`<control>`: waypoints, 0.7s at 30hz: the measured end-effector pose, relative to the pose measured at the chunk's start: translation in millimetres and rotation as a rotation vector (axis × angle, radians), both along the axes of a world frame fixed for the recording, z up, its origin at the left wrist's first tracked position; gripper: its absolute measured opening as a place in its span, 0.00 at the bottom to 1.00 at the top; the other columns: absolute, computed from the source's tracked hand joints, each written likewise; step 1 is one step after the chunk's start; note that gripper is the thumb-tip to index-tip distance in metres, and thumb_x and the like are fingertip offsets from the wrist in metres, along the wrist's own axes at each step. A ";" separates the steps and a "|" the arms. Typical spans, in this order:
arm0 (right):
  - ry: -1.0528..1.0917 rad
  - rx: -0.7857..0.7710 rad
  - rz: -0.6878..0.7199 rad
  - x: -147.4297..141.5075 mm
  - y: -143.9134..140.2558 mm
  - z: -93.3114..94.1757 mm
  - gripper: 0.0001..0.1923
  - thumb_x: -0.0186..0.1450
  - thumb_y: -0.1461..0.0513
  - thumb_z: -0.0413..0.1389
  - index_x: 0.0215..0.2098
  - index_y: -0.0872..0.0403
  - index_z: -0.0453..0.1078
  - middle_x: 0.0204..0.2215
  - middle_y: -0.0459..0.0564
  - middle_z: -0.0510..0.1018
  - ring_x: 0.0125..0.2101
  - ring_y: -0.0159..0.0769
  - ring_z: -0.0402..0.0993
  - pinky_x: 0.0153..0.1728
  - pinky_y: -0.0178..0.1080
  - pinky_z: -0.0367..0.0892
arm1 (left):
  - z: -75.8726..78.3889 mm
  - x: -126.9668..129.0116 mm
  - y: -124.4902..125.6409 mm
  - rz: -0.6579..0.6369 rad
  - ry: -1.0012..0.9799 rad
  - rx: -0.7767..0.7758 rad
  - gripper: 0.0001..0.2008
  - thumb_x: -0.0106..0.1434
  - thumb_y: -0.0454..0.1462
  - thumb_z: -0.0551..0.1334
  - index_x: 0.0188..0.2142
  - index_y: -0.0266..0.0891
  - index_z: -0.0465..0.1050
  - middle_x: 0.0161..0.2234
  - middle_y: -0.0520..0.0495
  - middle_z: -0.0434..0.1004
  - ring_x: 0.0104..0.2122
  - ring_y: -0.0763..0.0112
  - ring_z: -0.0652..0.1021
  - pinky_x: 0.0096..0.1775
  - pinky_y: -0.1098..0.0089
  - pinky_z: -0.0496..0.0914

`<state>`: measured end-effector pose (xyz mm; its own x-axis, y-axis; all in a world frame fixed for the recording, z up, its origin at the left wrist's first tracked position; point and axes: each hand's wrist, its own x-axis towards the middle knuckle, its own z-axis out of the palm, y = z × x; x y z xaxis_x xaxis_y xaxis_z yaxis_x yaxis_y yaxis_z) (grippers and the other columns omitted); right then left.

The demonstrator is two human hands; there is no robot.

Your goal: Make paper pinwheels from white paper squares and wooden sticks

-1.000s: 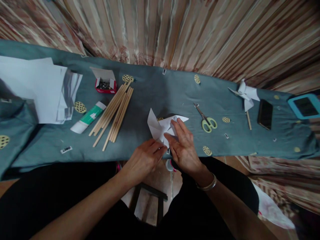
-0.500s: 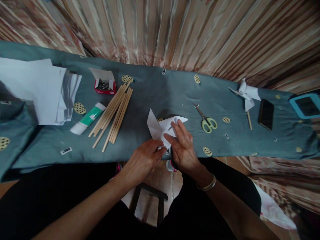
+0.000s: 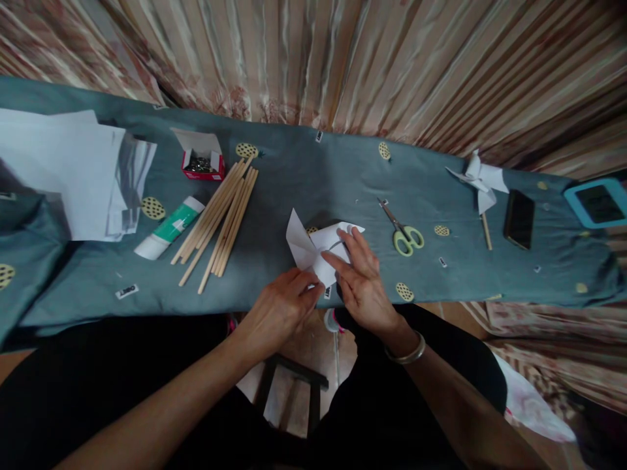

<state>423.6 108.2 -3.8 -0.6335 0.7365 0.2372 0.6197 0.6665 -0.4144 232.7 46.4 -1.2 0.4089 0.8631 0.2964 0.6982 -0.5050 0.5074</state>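
A white paper pinwheel point(image 3: 327, 261), partly folded, lies at the table's near edge. One pointed blade stands up on its left; the right-hand part curls beneath my fingers. My left hand point(image 3: 284, 307) is closed, pinching the near edge of the paper between thumb and fingers. Over the paper's right side, my right hand point(image 3: 361, 284) rests with stretched, spread fingers, one reaching to the middle and others touching the right blade. Its palm is free of the paper. Green-handled scissors point(image 3: 401, 232) lie just right of that hand. The paper's underside is hidden.
Wooden sticks point(image 3: 223, 225), a glue tube point(image 3: 169, 228), a red box of metal pins point(image 3: 202, 164) and white sheets point(image 3: 93, 176) lie left. To the right are a pinwheel on a stick point(image 3: 482, 179), a phone point(image 3: 519, 219) and a blue-framed device point(image 3: 598, 202). A curtain point(image 3: 294, 59) hangs behind.
My right hand's fingers have shifted slightly over the paper, and more of its middle shows. The left hand keeps its pinch. The whole view has shifted a little.
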 end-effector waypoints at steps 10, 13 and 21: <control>-0.076 0.106 0.010 -2.0 -7.0 -15.0 0.25 0.70 0.68 0.45 0.64 0.45 0.57 0.69 0.52 0.52 0.69 0.49 0.40 0.60 0.60 0.54 | 0.9 0.2 0.6 0.006 0.005 -0.019 0.08 0.67 0.30 0.55 0.43 0.34 0.72 0.40 0.42 0.76 0.37 0.66 0.76 0.38 0.64 0.76; -0.064 0.096 -0.001 -1.1 -5.5 -15.9 0.24 0.71 0.67 0.45 0.63 0.45 0.60 0.69 0.52 0.52 0.69 0.50 0.41 0.60 0.60 0.55 | 3.4 0.2 -0.1 0.015 -0.033 0.000 0.09 0.67 0.31 0.55 0.44 0.34 0.71 0.40 0.42 0.76 0.38 0.65 0.77 0.38 0.63 0.77; -0.048 0.100 -0.013 0.3 -5.3 -15.0 0.25 0.70 0.70 0.45 0.62 0.47 0.61 0.70 0.53 0.48 0.69 0.52 0.40 0.59 0.61 0.56 | 15.0 -25.8 2.4 0.128 -0.114 0.112 0.09 0.67 0.33 0.58 0.46 0.35 0.72 0.41 0.42 0.76 0.39 0.66 0.77 0.40 0.66 0.76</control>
